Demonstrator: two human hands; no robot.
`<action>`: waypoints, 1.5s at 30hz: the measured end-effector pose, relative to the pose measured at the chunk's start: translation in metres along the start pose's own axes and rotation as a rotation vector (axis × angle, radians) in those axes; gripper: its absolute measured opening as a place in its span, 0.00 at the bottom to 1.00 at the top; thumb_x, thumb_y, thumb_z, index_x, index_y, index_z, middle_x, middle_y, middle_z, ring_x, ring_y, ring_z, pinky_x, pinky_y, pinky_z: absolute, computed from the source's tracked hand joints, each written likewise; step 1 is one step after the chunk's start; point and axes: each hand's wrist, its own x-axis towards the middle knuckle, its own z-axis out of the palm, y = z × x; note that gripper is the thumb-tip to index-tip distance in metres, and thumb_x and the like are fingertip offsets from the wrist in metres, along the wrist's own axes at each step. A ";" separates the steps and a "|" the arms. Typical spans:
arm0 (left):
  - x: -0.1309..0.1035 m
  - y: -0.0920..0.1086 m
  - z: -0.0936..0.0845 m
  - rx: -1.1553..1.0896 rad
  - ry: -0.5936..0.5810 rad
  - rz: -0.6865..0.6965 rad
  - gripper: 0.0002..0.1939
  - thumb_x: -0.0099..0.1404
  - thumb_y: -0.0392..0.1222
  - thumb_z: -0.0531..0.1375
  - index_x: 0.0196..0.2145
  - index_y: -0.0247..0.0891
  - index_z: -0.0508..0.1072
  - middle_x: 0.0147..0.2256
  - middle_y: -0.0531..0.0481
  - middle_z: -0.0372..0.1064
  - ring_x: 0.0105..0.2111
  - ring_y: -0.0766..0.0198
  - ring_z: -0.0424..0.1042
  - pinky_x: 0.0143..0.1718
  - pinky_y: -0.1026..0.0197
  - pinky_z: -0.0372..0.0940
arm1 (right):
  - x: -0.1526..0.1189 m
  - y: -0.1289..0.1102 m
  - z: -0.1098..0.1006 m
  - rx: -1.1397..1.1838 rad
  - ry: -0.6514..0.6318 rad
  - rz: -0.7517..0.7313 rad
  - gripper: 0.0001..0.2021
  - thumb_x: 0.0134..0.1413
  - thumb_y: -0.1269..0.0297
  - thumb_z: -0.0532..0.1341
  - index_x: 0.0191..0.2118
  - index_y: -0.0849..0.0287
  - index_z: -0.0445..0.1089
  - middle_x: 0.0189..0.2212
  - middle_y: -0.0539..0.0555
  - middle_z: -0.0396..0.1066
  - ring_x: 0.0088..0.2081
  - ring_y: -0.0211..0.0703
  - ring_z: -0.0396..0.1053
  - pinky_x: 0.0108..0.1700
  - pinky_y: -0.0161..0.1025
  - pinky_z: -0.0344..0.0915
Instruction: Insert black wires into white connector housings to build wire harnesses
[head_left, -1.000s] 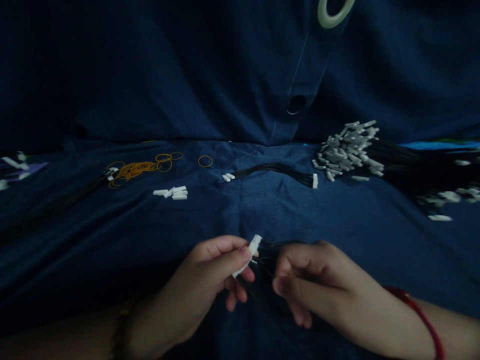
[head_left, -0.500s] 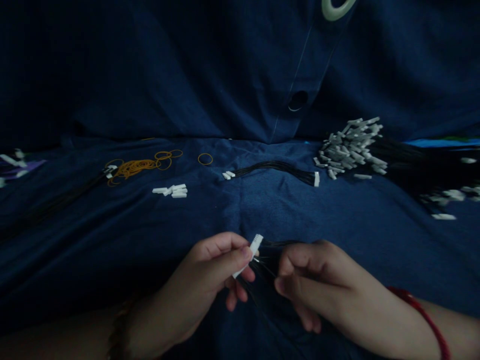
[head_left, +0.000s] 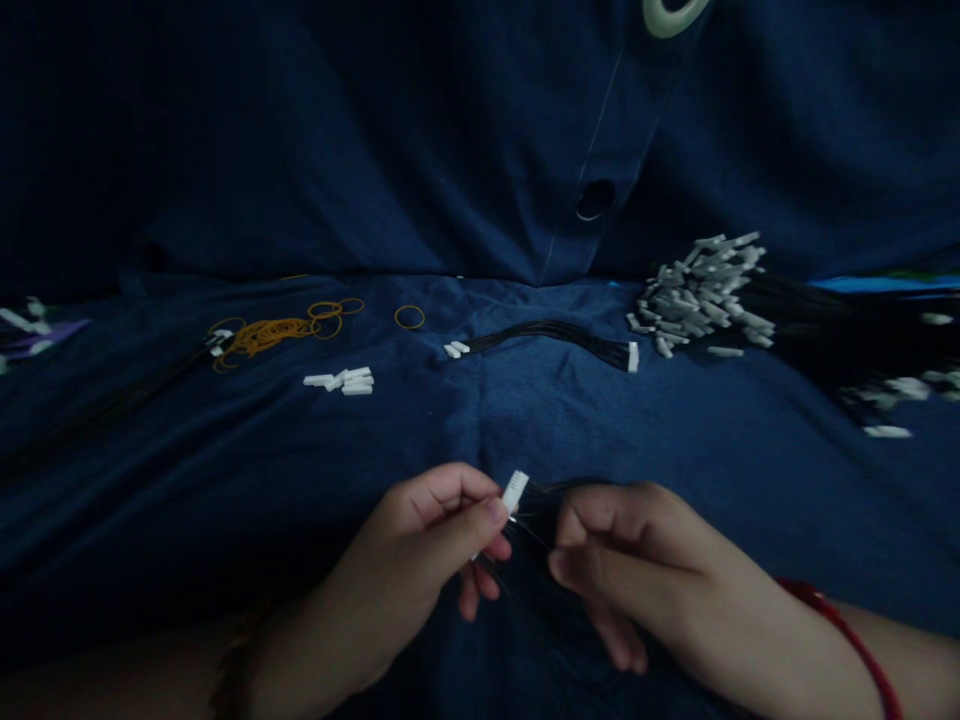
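Note:
Between the thumb and fingers of my left hand [head_left: 442, 540] is a white connector [head_left: 514, 490], tilted, its upper end showing and its lower part mostly covered by the thumb. Thin black wires [head_left: 559, 487] run from behind the connector toward the right. My right hand [head_left: 630, 570] pinches a thin dark wire [head_left: 534, 533] whose bright tip meets the connector's side, close to my left thumb. Whether that tip is inside the connector, I cannot tell. Other dark wires hang below both hands, hard to make out against the cloth.
On the blue cloth [head_left: 405, 430] lie orange rubber bands [head_left: 274, 338], small white connectors [head_left: 351, 381], and a finished-looking black wire bundle [head_left: 551, 330] with white ends. A large heap of white-ended wires [head_left: 705, 295] is at the right, a purple item [head_left: 49, 338] far left.
My left hand has shifted slightly right, and its thumb and fingers cover more of the connector's lower end. The right hand is almost unmoved, still pinching the wire.

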 end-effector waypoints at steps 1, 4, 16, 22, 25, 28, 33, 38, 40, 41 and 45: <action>0.000 0.000 0.000 0.004 -0.001 0.002 0.08 0.59 0.42 0.56 0.28 0.34 0.68 0.23 0.54 0.66 0.18 0.74 0.64 0.16 0.73 0.57 | 0.001 0.000 0.000 -0.009 -0.003 0.000 0.10 0.57 0.63 0.51 0.27 0.62 0.59 0.14 0.46 0.60 0.17 0.29 0.57 0.19 0.26 0.53; 0.002 -0.001 0.001 0.005 -0.003 0.002 0.08 0.59 0.42 0.56 0.29 0.34 0.68 0.23 0.54 0.66 0.18 0.74 0.64 0.16 0.73 0.57 | 0.003 0.000 0.001 -0.117 0.002 -0.071 0.09 0.58 0.65 0.49 0.29 0.62 0.61 0.17 0.47 0.62 0.19 0.30 0.59 0.22 0.27 0.56; 0.002 0.000 0.002 0.111 -0.029 0.060 0.07 0.60 0.40 0.55 0.27 0.33 0.67 0.23 0.54 0.65 0.20 0.72 0.65 0.18 0.72 0.58 | 0.007 -0.001 0.001 -0.372 0.087 -0.346 0.12 0.60 0.68 0.48 0.28 0.62 0.64 0.22 0.47 0.64 0.23 0.29 0.61 0.26 0.26 0.55; 0.002 0.002 0.002 0.166 -0.044 0.074 0.07 0.60 0.39 0.55 0.26 0.33 0.66 0.22 0.55 0.64 0.18 0.73 0.64 0.18 0.72 0.58 | 0.008 0.004 0.006 -0.416 0.138 -0.453 0.12 0.59 0.71 0.49 0.25 0.62 0.62 0.20 0.46 0.61 0.22 0.28 0.58 0.26 0.27 0.53; 0.002 0.001 0.002 0.171 -0.051 0.085 0.07 0.60 0.40 0.55 0.27 0.34 0.66 0.23 0.55 0.64 0.19 0.73 0.65 0.18 0.71 0.58 | 0.010 0.005 0.007 -0.453 0.173 -0.473 0.12 0.59 0.71 0.49 0.25 0.62 0.62 0.20 0.47 0.62 0.23 0.29 0.59 0.27 0.28 0.54; 0.001 0.000 0.002 0.156 -0.016 0.070 0.08 0.60 0.41 0.55 0.27 0.34 0.66 0.23 0.54 0.65 0.20 0.72 0.64 0.18 0.71 0.58 | 0.010 -0.001 0.002 -0.545 0.186 -0.448 0.10 0.58 0.70 0.50 0.28 0.61 0.64 0.23 0.47 0.64 0.24 0.30 0.61 0.28 0.28 0.54; 0.000 0.000 0.001 0.073 0.038 0.055 0.08 0.59 0.43 0.56 0.30 0.34 0.66 0.23 0.55 0.64 0.19 0.74 0.62 0.16 0.73 0.56 | -0.007 -0.018 -0.021 -0.792 0.241 -0.356 0.06 0.53 0.66 0.56 0.39 0.55 0.66 0.23 0.45 0.66 0.23 0.31 0.62 0.25 0.29 0.54; -0.002 0.002 -0.001 -0.017 0.050 0.063 0.08 0.61 0.42 0.55 0.29 0.34 0.64 0.23 0.56 0.62 0.18 0.76 0.61 0.16 0.74 0.54 | -0.027 -0.014 -0.036 -0.845 0.265 -0.470 0.09 0.54 0.67 0.56 0.43 0.54 0.63 0.32 0.48 0.66 0.31 0.32 0.65 0.31 0.28 0.59; -0.001 0.002 -0.001 -0.037 0.041 0.056 0.08 0.61 0.42 0.55 0.30 0.34 0.64 0.23 0.56 0.62 0.18 0.76 0.60 0.16 0.74 0.53 | -0.034 -0.007 -0.035 -0.845 0.273 -0.524 0.09 0.55 0.69 0.55 0.42 0.55 0.62 0.37 0.51 0.64 0.37 0.34 0.64 0.38 0.29 0.60; -0.001 0.002 -0.002 -0.041 0.036 0.055 0.08 0.61 0.42 0.55 0.30 0.34 0.64 0.23 0.56 0.62 0.18 0.76 0.61 0.16 0.74 0.53 | -0.037 -0.005 -0.034 -0.855 0.280 -0.532 0.09 0.55 0.70 0.55 0.43 0.55 0.62 0.38 0.51 0.64 0.38 0.34 0.64 0.39 0.30 0.60; 0.000 0.001 -0.003 -0.036 0.033 0.061 0.07 0.60 0.42 0.55 0.29 0.34 0.64 0.23 0.56 0.62 0.19 0.76 0.61 0.16 0.74 0.54 | -0.056 -0.001 -0.020 -0.972 0.264 -0.426 0.09 0.54 0.73 0.54 0.40 0.53 0.64 0.33 0.47 0.67 0.32 0.31 0.66 0.33 0.27 0.60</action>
